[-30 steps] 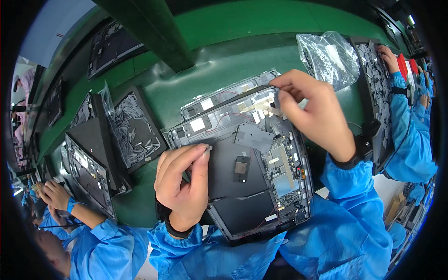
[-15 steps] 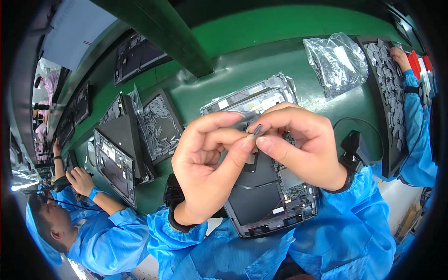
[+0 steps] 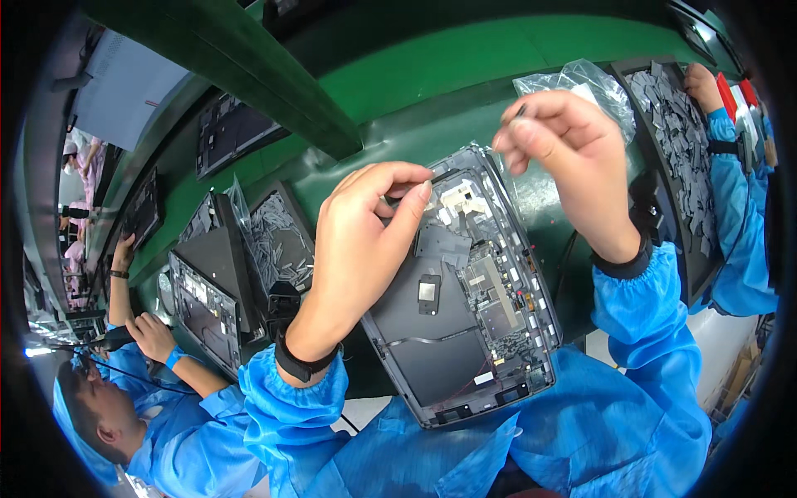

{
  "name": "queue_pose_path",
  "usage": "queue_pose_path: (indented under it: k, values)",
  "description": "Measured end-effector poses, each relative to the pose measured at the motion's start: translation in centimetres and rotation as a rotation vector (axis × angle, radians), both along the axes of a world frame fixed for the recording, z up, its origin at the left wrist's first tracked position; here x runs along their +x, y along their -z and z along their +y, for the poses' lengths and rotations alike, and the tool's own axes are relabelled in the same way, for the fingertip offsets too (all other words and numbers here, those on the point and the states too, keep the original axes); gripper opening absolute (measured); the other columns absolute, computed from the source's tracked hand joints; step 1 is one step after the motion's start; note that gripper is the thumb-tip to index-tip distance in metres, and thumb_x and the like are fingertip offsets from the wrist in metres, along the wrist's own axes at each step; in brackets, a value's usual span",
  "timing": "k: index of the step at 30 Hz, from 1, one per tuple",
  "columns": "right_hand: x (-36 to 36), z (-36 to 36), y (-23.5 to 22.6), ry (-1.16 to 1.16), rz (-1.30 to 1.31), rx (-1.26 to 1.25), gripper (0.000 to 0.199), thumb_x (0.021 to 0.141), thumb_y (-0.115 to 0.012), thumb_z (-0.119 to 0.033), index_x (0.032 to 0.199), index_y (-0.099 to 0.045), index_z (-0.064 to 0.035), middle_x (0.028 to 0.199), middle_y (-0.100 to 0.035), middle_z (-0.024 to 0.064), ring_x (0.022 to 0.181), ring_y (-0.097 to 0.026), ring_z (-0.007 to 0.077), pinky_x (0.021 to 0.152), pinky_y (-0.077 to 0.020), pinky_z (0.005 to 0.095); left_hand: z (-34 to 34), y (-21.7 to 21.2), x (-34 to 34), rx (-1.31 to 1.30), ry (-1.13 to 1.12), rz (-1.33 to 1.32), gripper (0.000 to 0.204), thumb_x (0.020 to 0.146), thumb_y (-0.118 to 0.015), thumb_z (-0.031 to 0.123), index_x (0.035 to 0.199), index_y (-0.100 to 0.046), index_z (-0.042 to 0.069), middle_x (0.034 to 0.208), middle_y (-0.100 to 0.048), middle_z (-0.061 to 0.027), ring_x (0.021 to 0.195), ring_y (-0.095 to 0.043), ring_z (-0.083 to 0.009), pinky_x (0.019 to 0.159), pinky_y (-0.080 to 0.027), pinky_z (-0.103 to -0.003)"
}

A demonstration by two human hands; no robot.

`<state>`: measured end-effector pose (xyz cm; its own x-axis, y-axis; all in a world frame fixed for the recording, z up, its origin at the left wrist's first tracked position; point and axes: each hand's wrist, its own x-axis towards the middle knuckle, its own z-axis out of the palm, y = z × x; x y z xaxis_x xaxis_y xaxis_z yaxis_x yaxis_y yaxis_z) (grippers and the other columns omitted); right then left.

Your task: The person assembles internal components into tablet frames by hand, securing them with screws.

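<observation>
My left hand (image 3: 365, 241) pinches at the far edge of the opened laptop chassis (image 3: 465, 299); my right hand (image 3: 573, 158), raised, grips a small dark piece (image 3: 520, 110) above the green worktop (image 3: 465, 66).

Open laptop base (image 3: 465, 307), dark circuit boards exposed, flat and slanted on the green bench

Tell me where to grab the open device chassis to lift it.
Take the chassis by its two long side edges, from above, near the lower half. It lies flat with boards and cables exposed inside, so only the rim is safe; the left hand covers the upper part.
</observation>
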<state>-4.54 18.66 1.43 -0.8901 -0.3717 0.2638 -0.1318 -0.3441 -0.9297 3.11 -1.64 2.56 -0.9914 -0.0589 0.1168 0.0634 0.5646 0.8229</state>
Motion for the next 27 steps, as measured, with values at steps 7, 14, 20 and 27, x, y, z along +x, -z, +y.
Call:
queue_pose_path:
  k: [7, 14, 20, 27]
  values:
    - [-0.7, -0.6, -1.0, 0.004, 0.960, 0.777, 0.014, 0.074, -0.073, -0.009, 0.081, -0.063, -0.0027, 0.074, -0.063, 0.0102, 0.074, -0.062, 0.0300, 0.066, -0.0502, 0.0385, 1.0, -0.2, -0.4, 0.047, 0.046, 0.119, 0.014, 0.083, -0.070, 0.002, 0.096, -0.069, 0.000, 0.085, -0.068, -0.0107, 0.067, -0.064, -0.0167, 0.061, -0.052, -0.027]
    - [-0.8, -1.5, -1.0, 0.082, 0.877, 0.638, 0.013, 0.073, -0.074, -0.008, 0.081, -0.065, -0.0029, 0.072, -0.063, 0.0104, 0.068, -0.062, 0.0296, 0.061, -0.0502, 0.0371, 1.0, 0.1, -0.5, 0.140, 0.024, 0.177, 0.012, 0.086, -0.069, -0.002, 0.098, -0.070, -0.004, 0.090, -0.070, -0.0069, 0.075, -0.063, -0.0082, 0.067, -0.050, -0.020]
    - [-0.4, -1.7, -1.0, 0.061, 0.611, 0.656, 0.012, 0.072, -0.076, 0.001, 0.081, -0.069, -0.0021, 0.080, -0.066, 0.0072, 0.067, -0.060, 0.0173, 0.058, -0.0467, 0.0270, 0.5, 0.5, -0.5, 0.168, 0.039, 0.228, 0.013, 0.086, -0.069, -0.001, 0.099, -0.069, -0.003, 0.091, -0.070, -0.0080, 0.079, -0.063, -0.0107, 0.068, -0.050, -0.022]
    - [-1.1, -1.8, 0.8, 0.085, 1.031, 0.845, 0.011, 0.064, -0.071, -0.002, 0.072, -0.063, -0.0034, 0.084, -0.056, 0.0060, 0.080, -0.055, 0.0253, 0.068, -0.0472, 0.0355, -0.5, 2.6, -1.1, -0.386, 0.109, 0.235, 0.016, 0.078, -0.071, 0.004, 0.094, -0.071, 0.000, 0.091, -0.069, -0.0122, 0.082, -0.063, -0.0269, 0.074, -0.050, -0.034]
